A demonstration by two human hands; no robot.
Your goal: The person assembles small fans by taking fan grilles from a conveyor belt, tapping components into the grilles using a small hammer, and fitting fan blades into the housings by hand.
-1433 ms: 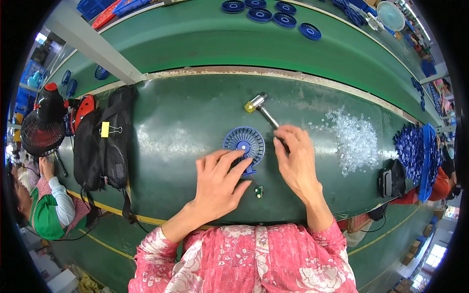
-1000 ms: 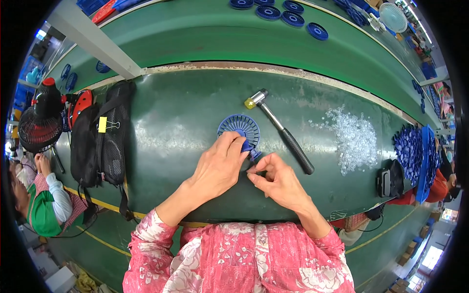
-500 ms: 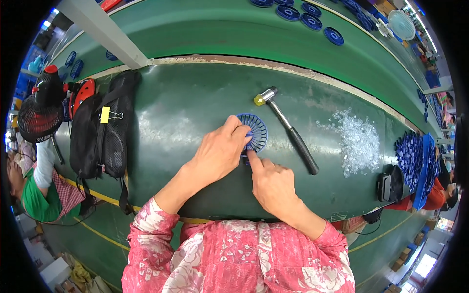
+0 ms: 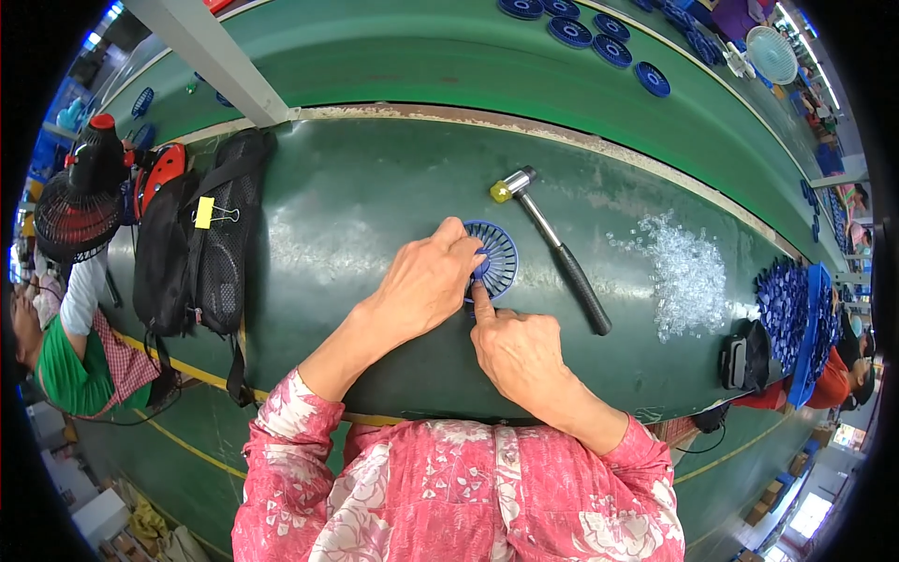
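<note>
My left fingers (image 4: 462, 247) bunch over the blue grille (image 4: 504, 257), left side, grip unclear; right index finger (image 4: 481, 302) extends near side, others curled.

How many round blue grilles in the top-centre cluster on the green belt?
6: two grilles at the picture's top edge, three just below, one lower right. More may lie out of frame.

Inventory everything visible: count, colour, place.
Bench: one, green, centre
Slotted disc: one, blue, centre
Hammer: one, black handle, right
Clear pieces: many, right
Parts: many, blue, far right
Pouch: one, black, right
Bags: count unclear, black, left
Clip: one, yellow, on bags
Black-red fan: one, left
Far discs: several, blue, top
Post: one, white, upper left
Green-clad co-worker: one, left
Left hand: one, pink sleeve, on disc
Right hand: one, pink sleeve, at disc
</note>
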